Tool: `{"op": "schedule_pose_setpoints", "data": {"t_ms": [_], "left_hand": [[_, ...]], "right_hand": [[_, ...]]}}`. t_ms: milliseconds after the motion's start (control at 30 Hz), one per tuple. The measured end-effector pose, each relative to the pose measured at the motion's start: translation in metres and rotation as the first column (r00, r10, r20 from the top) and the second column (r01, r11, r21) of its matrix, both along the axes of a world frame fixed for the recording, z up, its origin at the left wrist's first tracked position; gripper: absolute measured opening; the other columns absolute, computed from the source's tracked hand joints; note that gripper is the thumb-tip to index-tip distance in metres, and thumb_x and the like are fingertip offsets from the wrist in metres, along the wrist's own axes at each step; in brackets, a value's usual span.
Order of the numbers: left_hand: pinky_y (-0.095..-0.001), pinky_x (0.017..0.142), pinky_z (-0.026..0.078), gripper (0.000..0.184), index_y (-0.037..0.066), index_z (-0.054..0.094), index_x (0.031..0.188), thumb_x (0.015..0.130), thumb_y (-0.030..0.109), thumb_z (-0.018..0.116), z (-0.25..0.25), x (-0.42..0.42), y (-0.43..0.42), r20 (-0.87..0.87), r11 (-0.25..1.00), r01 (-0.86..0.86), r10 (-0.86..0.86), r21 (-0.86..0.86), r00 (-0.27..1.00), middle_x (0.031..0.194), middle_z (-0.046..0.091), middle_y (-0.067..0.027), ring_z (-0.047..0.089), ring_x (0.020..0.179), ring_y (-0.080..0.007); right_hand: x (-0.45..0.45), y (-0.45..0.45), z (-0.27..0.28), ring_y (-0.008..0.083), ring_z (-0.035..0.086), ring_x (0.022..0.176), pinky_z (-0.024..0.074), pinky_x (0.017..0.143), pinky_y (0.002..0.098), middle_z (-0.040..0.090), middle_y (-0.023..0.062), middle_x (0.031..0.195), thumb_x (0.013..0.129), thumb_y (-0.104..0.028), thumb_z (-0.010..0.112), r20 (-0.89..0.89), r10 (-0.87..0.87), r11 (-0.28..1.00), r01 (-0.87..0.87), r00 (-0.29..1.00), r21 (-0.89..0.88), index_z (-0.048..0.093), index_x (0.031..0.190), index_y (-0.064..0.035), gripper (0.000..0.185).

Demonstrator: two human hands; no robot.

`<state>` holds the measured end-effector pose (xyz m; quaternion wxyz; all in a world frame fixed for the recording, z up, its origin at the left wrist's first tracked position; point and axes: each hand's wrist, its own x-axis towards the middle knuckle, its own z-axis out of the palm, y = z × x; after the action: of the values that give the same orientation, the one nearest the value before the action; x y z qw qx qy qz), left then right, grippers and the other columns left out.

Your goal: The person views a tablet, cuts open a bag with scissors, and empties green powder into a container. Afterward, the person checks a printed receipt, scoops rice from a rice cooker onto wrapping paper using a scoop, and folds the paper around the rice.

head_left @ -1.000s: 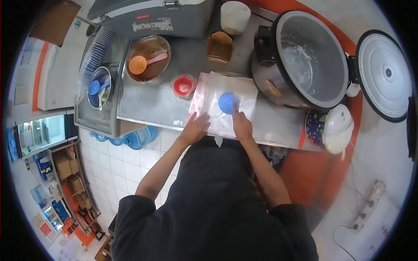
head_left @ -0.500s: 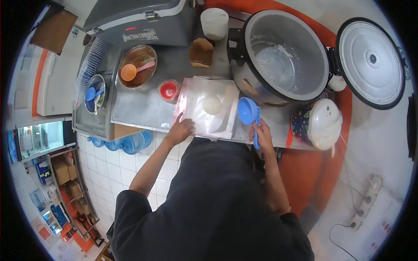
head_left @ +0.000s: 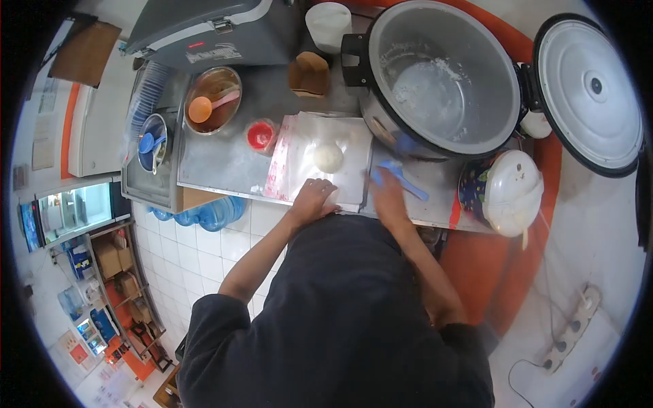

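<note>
A rounded white mound of what looks like rice point(head_left: 328, 157) lies on a stack of wrapping paper point(head_left: 306, 139) with a pink-printed left margin. My left hand point(head_left: 314, 198) rests on the paper's near edge, fingers lightly bent and spread over it. Just right of the stack, my right hand point(head_left: 391, 197) is smeared by motion, so its fingers cannot be made out. A blue scoop point(head_left: 410, 187) lies on the counter beside that hand, its handle pointing right and toward me. Behind the scoop, a large open rice cooker point(head_left: 425, 102) has white grains stuck inside.
A red cup point(head_left: 260, 136) and a metal bowl point(head_left: 213, 85) with an orange ladle stand to the left. A brown paper box point(head_left: 308, 75) sits behind the paper. The cooker's raised lid point(head_left: 592, 95) and a white-lidded container point(head_left: 507, 194) are at the right; a grey cooler point(head_left: 211, 34) stands behind.
The blue scoop has gone from my right hand onto the counter. My right hand has moved left toward the paper. My left hand has slid right along the paper's near edge.
</note>
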<state>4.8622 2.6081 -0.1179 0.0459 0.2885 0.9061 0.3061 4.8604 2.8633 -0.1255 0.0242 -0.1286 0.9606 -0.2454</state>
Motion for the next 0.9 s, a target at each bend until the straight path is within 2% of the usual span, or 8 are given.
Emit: {"op": "schedule_pose_setpoints", "data": {"t_ms": [67,167,333,467,567,633,767,900], "left_hand": [[-0.0408,0.085,0.043,0.030,0.006,0.064,0.101,0.078,0.021,0.074,-0.012,-0.001,0.001,0.012,0.999,0.031,-0.031,-0.026,0.999,0.101,0.062,-0.0101,0.059,0.096,-0.0273],[-0.0401,0.085,0.043,0.033,0.006,0.064,0.101,0.076,0.024,0.076,-0.024,-0.001,-0.001,0.052,0.997,0.014,-0.010,-0.073,0.999,0.102,0.062,-0.0105,0.059,0.096,-0.0276],[-0.0395,0.085,0.043,0.036,0.006,0.065,0.102,0.075,0.027,0.077,-0.011,0.005,-0.013,0.109,0.996,-0.033,0.042,-0.080,0.993,0.105,0.061,-0.0108,0.058,0.099,-0.0279],[-0.0395,0.087,0.044,0.036,0.006,0.067,0.103,0.076,0.028,0.076,-0.030,0.008,-0.027,0.109,0.994,0.059,-0.050,-0.089,0.993,0.107,0.061,-0.0105,0.057,0.101,-0.0283],[-0.0397,0.089,0.044,0.036,0.006,0.068,0.104,0.077,0.028,0.075,-0.031,0.004,-0.033,0.152,0.994,0.091,-0.082,-0.057,0.985,0.108,0.061,-0.0103,0.057,0.103,-0.0283],[-0.0397,0.090,0.043,0.035,0.006,0.068,0.105,0.078,0.028,0.075,-0.030,0.000,-0.037,0.178,0.992,0.111,-0.100,-0.052,0.979,0.109,0.061,-0.0102,0.057,0.104,-0.0282],[-0.0394,0.090,0.044,0.032,0.007,0.069,0.105,0.079,0.026,0.073,-0.027,-0.008,-0.051,0.192,0.986,0.162,-0.155,-0.023,0.969,0.109,0.061,-0.0098,0.056,0.104,-0.0279],[-0.0397,0.089,0.044,0.029,0.007,0.069,0.104,0.080,0.023,0.072,-0.035,-0.015,-0.066,0.240,0.948,0.284,-0.245,-0.143,0.939,0.109,0.062,-0.0088,0.057,0.104,-0.0278]], "right_hand": [[-0.005,-0.025,0.020,0.0330,0.048,0.123,0.0397,0.101,0.0437,0.056,0.0169,0.126,0.083,-0.010,0.056,-0.101,0.358,0.932,-0.348,0.928,0.106,0.061,0.122,-0.0034,0.039],[-0.011,-0.040,-0.006,0.0325,0.047,0.124,0.0411,0.099,0.0426,0.056,0.0163,0.125,0.081,-0.011,0.056,0.050,0.470,0.874,-0.472,0.881,0.111,0.066,0.109,-0.0036,0.031],[-0.012,-0.027,-0.012,0.0280,0.048,0.122,0.0426,0.098,0.0400,0.056,0.0118,0.124,0.083,-0.007,0.053,0.078,0.475,0.875,-0.462,0.876,-0.143,0.066,0.102,-0.0010,0.024],[-0.003,-0.023,-0.022,0.0284,0.049,0.123,0.0432,0.098,0.0417,0.056,0.0124,0.124,0.084,-0.005,0.051,0.045,0.498,0.867,-0.495,0.866,-0.059,0.064,0.107,-0.0004,0.027],[0.003,-0.021,-0.033,0.0297,0.052,0.118,0.0460,0.096,0.0414,0.056,0.0140,0.123,0.084,-0.003,0.052,0.475,0.227,0.972,-0.165,0.850,-0.168,0.062,0.110,0.0013,0.028],[0.004,-0.017,-0.036,0.0317,0.057,0.111,0.0489,0.091,0.0407,0.056,0.0163,0.121,0.084,-0.003,0.053,0.242,0.410,0.911,-0.408,0.879,-0.061,0.060,0.108,0.0027,0.025],[0.001,-0.027,-0.016,0.0321,0.058,0.108,0.0503,0.089,0.0392,0.058,0.0166,0.116,0.085,-0.004,0.053,0.337,0.267,0.961,-0.222,0.903,-0.167,0.061,0.103,0.0025,0.021],[0.010,-0.029,-0.027,0.0301,0.056,0.112,0.0496,0.091,0.0383,0.060,0.0147,0.115,0.085,-0.003,0.052,0.085,0.369,0.921,-0.353,0.925,-0.162,0.062,0.096,0.0013,0.016]]}}
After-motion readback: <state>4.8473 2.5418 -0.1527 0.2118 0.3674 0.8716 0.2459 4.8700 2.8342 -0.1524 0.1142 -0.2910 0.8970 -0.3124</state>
